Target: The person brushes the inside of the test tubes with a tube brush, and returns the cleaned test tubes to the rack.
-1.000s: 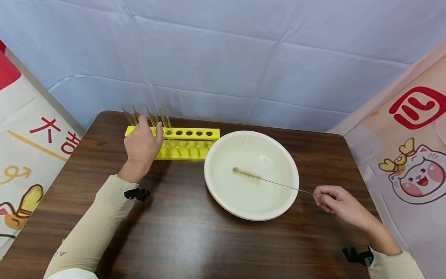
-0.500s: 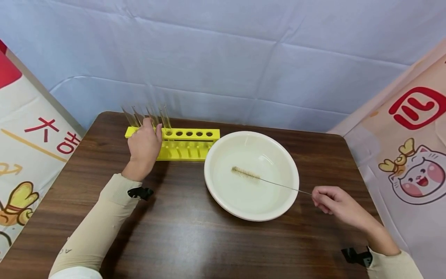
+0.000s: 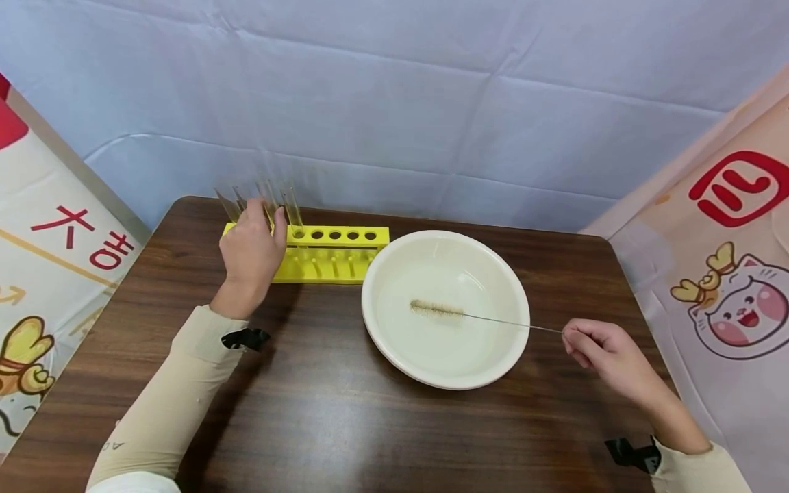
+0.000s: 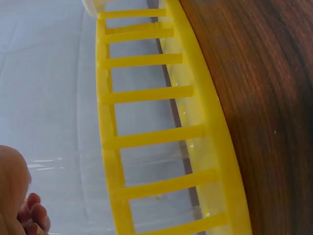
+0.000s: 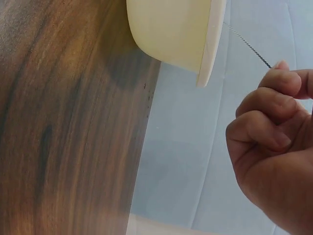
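My left hand [image 3: 249, 253] is at a yellow test tube rack [image 3: 345, 276], its fingers curled around a clear glass test tube [image 3: 269, 195] standing in it. The fingers partly hide this tube. In the left wrist view, the hand [image 4: 14, 191] shows only at the lower left edge. My right hand [image 3: 607, 356] pinches the thin wire handle of a test tube brush [image 3: 436, 309]. The brush's bristled end lies inside a large cream basin [image 3: 383, 342], and its wire crosses the basin's right rim. In the right wrist view, the fingers [image 5: 264, 105] are curled at the twisted wire.
Other glass test tubes [image 3: 292, 209] stand in the rack's left holes, beside several unfilled holes [image 3: 335, 235]. The basin is close to the rack's right end on the dark wooden table [image 3: 320, 411]. A pale cloth [image 3: 382, 103] hangs behind, with printed sheets at both sides.
My left hand dipped slightly, then rose a little with the test tube. My right hand has shifted slightly right, and the brush wire now lies flatter across the basin.
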A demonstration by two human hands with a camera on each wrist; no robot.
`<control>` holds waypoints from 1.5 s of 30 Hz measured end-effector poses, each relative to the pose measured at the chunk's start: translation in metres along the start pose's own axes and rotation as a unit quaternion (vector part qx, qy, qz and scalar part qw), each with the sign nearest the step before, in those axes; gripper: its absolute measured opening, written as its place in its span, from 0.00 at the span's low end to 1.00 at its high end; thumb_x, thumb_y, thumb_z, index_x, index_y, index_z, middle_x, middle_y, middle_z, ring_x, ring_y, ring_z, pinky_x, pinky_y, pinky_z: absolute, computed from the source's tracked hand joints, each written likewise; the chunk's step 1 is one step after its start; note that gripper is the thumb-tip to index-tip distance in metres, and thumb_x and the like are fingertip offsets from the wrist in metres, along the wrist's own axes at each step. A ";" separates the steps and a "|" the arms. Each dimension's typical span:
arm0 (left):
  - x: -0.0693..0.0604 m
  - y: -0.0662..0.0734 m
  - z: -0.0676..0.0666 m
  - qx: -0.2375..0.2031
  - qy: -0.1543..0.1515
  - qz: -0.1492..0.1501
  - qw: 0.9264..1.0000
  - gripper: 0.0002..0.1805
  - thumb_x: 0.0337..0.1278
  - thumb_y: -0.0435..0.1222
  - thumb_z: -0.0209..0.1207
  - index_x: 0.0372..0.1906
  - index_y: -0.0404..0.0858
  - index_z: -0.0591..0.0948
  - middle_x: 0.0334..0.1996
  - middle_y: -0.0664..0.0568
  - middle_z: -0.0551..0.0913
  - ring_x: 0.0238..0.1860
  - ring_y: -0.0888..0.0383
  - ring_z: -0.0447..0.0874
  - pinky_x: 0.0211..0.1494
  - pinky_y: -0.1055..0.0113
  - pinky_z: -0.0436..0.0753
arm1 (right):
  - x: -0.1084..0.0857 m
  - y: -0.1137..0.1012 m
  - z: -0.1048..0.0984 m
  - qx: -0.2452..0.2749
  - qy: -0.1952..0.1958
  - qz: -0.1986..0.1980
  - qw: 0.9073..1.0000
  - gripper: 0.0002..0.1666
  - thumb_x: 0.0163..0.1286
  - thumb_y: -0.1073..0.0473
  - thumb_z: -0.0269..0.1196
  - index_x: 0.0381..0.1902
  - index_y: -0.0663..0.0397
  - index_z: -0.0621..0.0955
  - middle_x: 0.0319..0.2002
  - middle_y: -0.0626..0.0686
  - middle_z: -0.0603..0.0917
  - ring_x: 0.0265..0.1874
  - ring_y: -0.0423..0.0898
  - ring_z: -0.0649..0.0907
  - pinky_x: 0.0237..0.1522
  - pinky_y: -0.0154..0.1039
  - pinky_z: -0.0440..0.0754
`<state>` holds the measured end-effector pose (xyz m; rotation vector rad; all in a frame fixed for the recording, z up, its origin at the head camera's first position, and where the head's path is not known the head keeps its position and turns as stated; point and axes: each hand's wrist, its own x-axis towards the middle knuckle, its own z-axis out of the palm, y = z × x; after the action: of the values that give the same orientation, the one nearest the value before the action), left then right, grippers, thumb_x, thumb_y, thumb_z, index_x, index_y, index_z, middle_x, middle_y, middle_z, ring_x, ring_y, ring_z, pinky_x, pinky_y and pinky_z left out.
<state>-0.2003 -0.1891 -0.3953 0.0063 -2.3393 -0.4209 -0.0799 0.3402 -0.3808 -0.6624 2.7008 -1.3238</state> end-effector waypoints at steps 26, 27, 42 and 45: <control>0.023 0.025 -0.041 -0.097 0.120 0.076 0.985 0.13 0.70 0.38 0.55 0.38 0.29 0.77 0.24 0.39 0.78 0.20 0.43 0.74 0.21 0.51 0.72 | -0.003 -0.001 -0.007 0.052 0.062 -0.007 0.997 0.22 0.80 0.75 0.43 0.25 0.57 0.71 0.16 0.49 0.66 0.13 0.46 0.64 0.15 0.40 0.61; 0.022 0.027 -0.043 -0.098 0.118 0.094 0.984 0.13 0.70 0.37 0.55 0.38 0.28 0.77 0.24 0.39 0.79 0.20 0.43 0.75 0.21 0.52 0.73 | -0.003 0.000 -0.007 0.059 0.062 -0.008 0.996 0.22 0.80 0.75 0.42 0.25 0.57 0.71 0.16 0.49 0.66 0.12 0.46 0.64 0.15 0.40 0.60; 0.004 0.042 -0.034 -0.092 -0.070 0.369 0.922 0.13 0.64 0.30 0.65 0.51 0.33 0.79 0.38 0.38 0.79 0.31 0.43 0.77 0.31 0.54 0.81 | -0.007 0.015 -0.011 0.243 0.067 -0.063 0.966 0.20 0.76 0.81 0.35 0.28 0.68 0.70 0.17 0.52 0.65 0.14 0.47 0.60 0.15 0.41 0.52; 0.000 0.047 -0.029 -0.089 -0.109 0.378 0.915 0.17 0.64 0.30 0.66 0.55 0.35 0.78 0.39 0.39 0.78 0.32 0.44 0.76 0.32 0.55 0.78 | -0.008 0.017 -0.012 0.278 0.058 -0.073 0.956 0.21 0.76 0.81 0.33 0.28 0.69 0.69 0.18 0.53 0.64 0.14 0.48 0.60 0.16 0.41 0.52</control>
<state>-0.1752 -0.1535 -0.3619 -1.0434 -2.2856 -0.2395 -0.0812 0.3611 -0.3876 -0.7369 2.2033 -2.0931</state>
